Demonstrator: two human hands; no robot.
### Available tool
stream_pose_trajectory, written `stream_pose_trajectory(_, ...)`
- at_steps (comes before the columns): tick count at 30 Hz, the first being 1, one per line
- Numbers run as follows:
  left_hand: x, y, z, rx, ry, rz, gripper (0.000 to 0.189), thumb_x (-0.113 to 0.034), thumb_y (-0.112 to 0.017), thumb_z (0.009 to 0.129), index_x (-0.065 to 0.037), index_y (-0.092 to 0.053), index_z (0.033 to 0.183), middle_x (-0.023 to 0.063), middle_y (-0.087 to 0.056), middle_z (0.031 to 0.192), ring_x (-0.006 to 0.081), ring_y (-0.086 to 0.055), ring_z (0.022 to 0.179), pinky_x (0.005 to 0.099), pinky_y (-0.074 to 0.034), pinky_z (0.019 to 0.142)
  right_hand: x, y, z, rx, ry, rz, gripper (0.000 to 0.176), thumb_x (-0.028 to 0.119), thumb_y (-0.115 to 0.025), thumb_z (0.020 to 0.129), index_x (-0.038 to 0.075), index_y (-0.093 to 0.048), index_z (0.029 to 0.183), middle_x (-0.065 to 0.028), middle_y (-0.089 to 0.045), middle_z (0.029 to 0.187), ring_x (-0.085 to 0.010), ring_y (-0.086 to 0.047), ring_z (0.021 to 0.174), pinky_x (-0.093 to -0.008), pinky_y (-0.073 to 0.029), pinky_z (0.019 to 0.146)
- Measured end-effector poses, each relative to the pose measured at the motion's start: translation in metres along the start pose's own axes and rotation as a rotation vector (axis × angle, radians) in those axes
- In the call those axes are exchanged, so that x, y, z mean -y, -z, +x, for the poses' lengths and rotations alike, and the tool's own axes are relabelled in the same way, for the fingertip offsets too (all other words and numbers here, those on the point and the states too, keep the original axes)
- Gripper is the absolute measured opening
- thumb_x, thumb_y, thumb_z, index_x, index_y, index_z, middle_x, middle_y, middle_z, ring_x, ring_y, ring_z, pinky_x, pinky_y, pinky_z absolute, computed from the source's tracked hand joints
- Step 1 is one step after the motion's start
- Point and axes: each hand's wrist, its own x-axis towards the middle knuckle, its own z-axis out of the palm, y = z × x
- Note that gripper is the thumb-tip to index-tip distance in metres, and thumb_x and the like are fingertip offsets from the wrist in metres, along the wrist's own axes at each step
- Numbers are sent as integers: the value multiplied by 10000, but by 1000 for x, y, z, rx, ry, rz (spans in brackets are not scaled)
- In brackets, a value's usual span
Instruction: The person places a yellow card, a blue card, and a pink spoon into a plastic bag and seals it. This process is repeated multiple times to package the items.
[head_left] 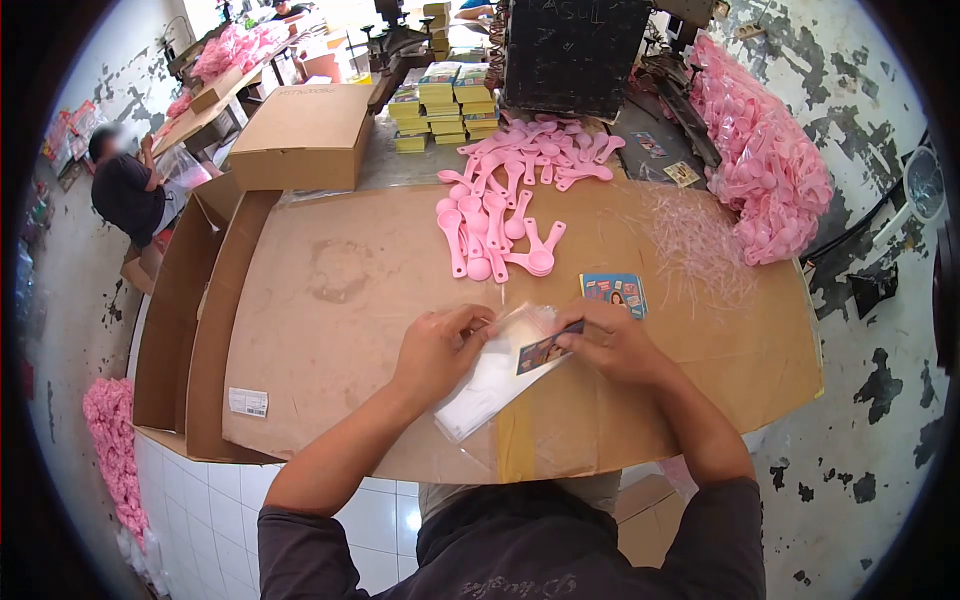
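Note:
My left hand (445, 347) pinches the upper edge of a clear plastic bag (475, 395), one of a stack lying on the cardboard tabletop. Between the thumb and fingers of my right hand (612, 342) is a small printed card (541, 354), tilted at the mouth of the bag and overlapping it. Just beyond my right hand lies a pile of blue printed cards (618, 291). Pink measuring spoons (487, 228) are heaped a little farther off, in front of both hands.
An open cardboard box (168, 340) stands along the left edge, with a closed carton (300, 125) behind. Stacks of printed cards (440, 95) and a black box (575, 55) stand at the back. Shredded strips (700, 240) and bagged pink spoons (765, 160) lie right. A person (130, 190) sits far left.

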Motion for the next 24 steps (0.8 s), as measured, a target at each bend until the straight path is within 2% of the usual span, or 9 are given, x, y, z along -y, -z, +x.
stream_pose_trajectory(1,1,0,0,3,-35,20,177,-120,-739,914,-8,-708,1048,90,-761,897,149,-701,751,300,-520,671,3,-4,2,19,3,-84,167,64,-720,929,20,-677,1084,-98,-692,998,-182,-669,947,-323,-536,833)
stream_pose_trajectory(4,-5,2,-1,-7,66,-47,116,-87,-690,948,-3,-671,1025,108,-766,996,179,-729,819,329,-552,732,7,-7,3,49,70,-301,151,70,-727,920,27,-678,1057,-120,-692,991,-221,-676,878,-348,-546,775)
stream_pose_trajectory(6,6,-2,1,-93,17,-312,129,-71,-663,964,-1,-638,1070,132,-758,1038,205,-737,846,339,-567,769,-1,-9,3,38,197,-390,143,78,-733,914,35,-679,1039,-130,-694,994,-242,-675,830,-361,-547,721)
stream_pose_trajectory(7,10,-3,2,-134,-8,-444,138,-63,-649,972,-1,-621,1092,144,-754,1059,218,-740,859,345,-575,788,0,-9,2,27,149,-340,156,82,-735,914,35,-682,1053,-128,-694,990,-233,-670,812,-352,-541,703)
stream_pose_trajectory(10,2,13,3,77,247,-1019,176,-35,-639,977,-13,-568,1137,154,-756,1023,204,-739,908,326,-582,813,3,-8,0,-29,21,-259,191,92,-734,919,34,-691,1096,-114,-695,975,-193,-654,774,-322,-521,659)
stream_pose_trajectory(12,-6,17,1,135,247,-1010,257,-42,-645,980,-6,-536,1209,179,-752,1016,221,-748,885,321,-590,798,4,-3,0,-87,-38,-297,211,95,-726,930,34,-694,1130,-93,-696,959,-151,-642,768,-295,-508,643)
stream_pose_trajectory(15,-14,16,2,179,281,-1005,331,-57,-672,978,1,-519,1266,188,-754,1009,223,-754,869,309,-594,776,7,-1,4,-208,-41,-135,223,101,-711,951,27,-693,1161,-47,-701,935,-89,-616,770,-263,-498,657)
stream_pose_trajectory(21,-14,8,-2,150,281,-989,408,-80,-716,965,8,-513,1309,177,-765,1018,210,-758,901,283,-587,763,24,4,8,-436,-96,200,188,104,-696,971,18,-692,1138,-16,-703,968,-52,-604,814,-246,-500,698)
stream_pose_trajectory(24,-17,10,-3,148,293,-974,423,-71,-717,962,8,-510,1322,162,-768,1020,202,-755,926,283,-584,774,27,7,6,-372,-34,-5,204,83,-710,950,23,-693,1144,-41,-701,974,-80,-618,813,-261,-496,688)
